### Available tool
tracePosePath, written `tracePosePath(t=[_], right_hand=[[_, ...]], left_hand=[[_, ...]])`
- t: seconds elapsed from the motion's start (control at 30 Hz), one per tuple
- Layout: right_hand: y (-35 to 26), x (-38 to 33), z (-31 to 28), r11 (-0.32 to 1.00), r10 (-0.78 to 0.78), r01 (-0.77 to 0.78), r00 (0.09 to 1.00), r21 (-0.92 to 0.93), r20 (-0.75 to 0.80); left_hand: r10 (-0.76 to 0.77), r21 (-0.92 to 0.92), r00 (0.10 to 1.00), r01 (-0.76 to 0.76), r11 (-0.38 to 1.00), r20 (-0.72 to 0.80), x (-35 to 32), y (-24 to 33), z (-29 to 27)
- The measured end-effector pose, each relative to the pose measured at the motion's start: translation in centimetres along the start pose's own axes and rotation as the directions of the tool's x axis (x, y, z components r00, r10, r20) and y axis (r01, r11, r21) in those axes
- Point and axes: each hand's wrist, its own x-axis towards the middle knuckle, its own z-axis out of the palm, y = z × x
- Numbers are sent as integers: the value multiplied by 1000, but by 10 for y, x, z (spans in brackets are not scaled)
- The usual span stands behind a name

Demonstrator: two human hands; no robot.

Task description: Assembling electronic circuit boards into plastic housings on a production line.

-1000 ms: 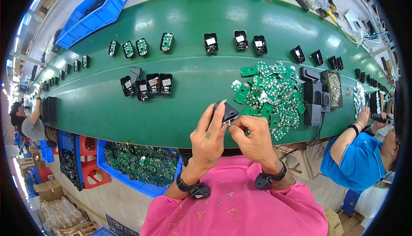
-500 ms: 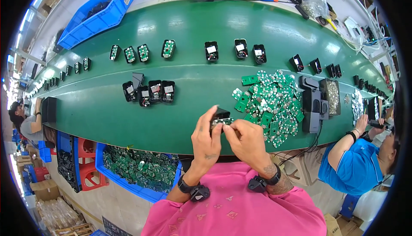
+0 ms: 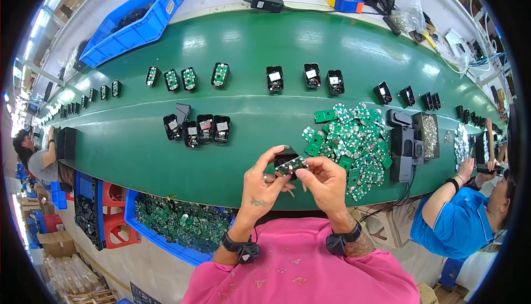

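Near the front edge of the green bench, my left hand [image 3: 260, 187] is wrapped round a small black plastic housing [image 3: 284, 156]. A green circuit board [image 3: 292, 166] with silvery parts lies tilted against the housing's opening. Fingers and thumb of my right hand [image 3: 327, 184] pinch this board at its right end. How far the board sits inside the housing I cannot tell. To the right of my hands spreads a loose pile of green circuit boards [image 3: 359, 152]. Several black housings [image 3: 205, 128], with white-topped parts inside, stand together to the left.
Further back stand rows of housings, some with green boards [image 3: 220, 74], others with white-topped parts [image 3: 311, 75]. A dark grey device [image 3: 401, 152] and a box of small metal parts [image 3: 429, 132] flank the pile. Blue crates [image 3: 133, 215] sit below the bench. Co-workers sit at both sides.
My hands have turned the housing and board, so more of the board's face shows. The right fingers have shifted to the board's right end. The whole view has dropped slightly.
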Motion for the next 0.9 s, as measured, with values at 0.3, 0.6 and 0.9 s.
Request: tracePosePath(t=[0.3,0.6,0.9], right_hand=[[-33,20,-32,951,239,-172,936,-258,259],[-45,15,-27,917,305,-207,914,-340,267],[-35,16,-22,841,-68,161,979,-516,193]], left_hand=[[247,357,967,-252,900,61,4,1,6],[559,535,829,-464,706,-19,9,-8,21],[430,443,900,-356,822,-73,6,13,25]])
